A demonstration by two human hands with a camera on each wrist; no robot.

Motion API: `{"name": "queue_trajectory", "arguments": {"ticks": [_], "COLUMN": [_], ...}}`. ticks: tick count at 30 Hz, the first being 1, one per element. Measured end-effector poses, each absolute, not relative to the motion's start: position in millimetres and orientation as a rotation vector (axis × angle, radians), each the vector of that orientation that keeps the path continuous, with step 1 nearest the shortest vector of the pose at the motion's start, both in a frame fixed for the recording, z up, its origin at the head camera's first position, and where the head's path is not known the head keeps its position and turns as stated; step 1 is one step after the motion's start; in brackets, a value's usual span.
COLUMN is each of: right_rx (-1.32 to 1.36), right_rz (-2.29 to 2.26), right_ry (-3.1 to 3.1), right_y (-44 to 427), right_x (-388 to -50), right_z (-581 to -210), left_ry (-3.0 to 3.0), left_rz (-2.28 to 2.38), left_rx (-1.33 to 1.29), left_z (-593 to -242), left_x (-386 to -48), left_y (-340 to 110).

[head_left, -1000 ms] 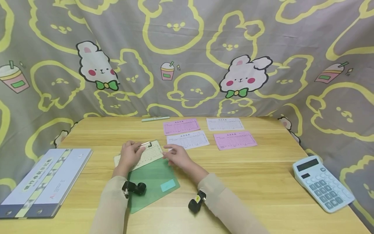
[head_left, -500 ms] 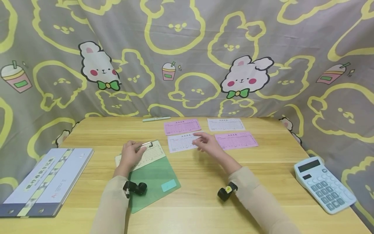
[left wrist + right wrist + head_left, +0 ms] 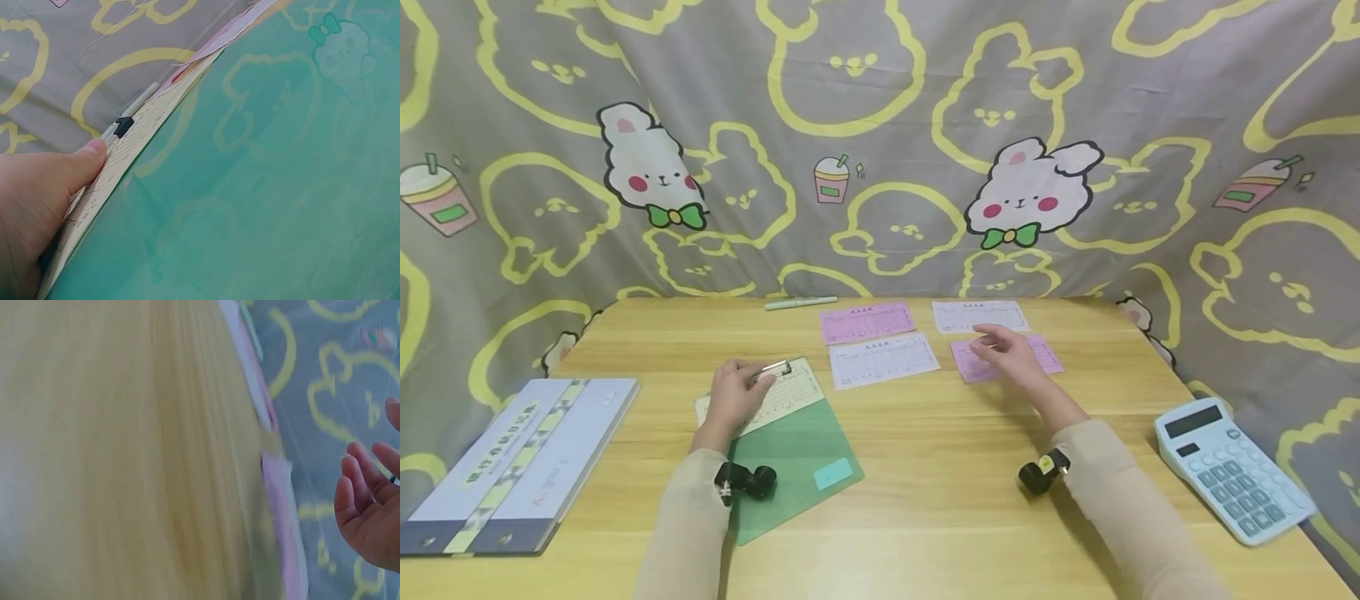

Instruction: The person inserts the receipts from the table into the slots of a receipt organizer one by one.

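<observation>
A green see-through clipboard (image 3: 797,462) lies on the table left of centre, with a cream printed slip (image 3: 793,390) under its metal clip (image 3: 775,369). My left hand (image 3: 737,396) grips the clipboard at the clip. In the left wrist view the thumb of this left hand (image 3: 44,206) touches the clip near its black end; the other fingers are hidden. My right hand (image 3: 1011,354) hangs over a pink slip (image 3: 1045,354), partly covering it, fingers loosely bent and holding nothing. The right wrist view shows the palm side of that right hand (image 3: 375,512) with bare fingers.
Left of the pink slip lies a white slip (image 3: 883,361); behind are another pink slip (image 3: 868,323) and a white one (image 3: 977,315). A pen (image 3: 801,303) lies at the back edge. A ledger book (image 3: 520,467) sits left, a calculator (image 3: 1232,471) right. A patterned curtain (image 3: 880,150) hangs behind.
My right hand has left the clipboard's right edge, passing over the front white slip to the front pink slip on the right. My left hand stays on the clip.
</observation>
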State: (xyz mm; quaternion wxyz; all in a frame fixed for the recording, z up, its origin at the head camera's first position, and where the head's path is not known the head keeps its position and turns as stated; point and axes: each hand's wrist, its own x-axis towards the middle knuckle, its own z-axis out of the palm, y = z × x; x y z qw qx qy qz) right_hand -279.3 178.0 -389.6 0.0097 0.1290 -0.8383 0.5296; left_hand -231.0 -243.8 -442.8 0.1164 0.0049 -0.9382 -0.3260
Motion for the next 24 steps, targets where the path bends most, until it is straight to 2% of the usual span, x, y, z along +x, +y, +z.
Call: {"name": "queue_trajectory", "arguments": {"ticks": [10, 24], "right_rx": [0.148, -0.16], "right_rz": [1.631, 1.632], "right_ry": [-2.519, -2.596], "right_y": [232.2, 266.9], "right_x": [-301.1, -311.6], "right_z": [-403.2, -416.1], "left_ry": [-2.733, -2.729], "left_rz": [-0.973, -1.003], "left_rx": [0.022, 0.053], "left_z": [-441.6, -440.0], "left_x": [-230.1, -229.7], "left_y": [-244.9, -243.4]}}
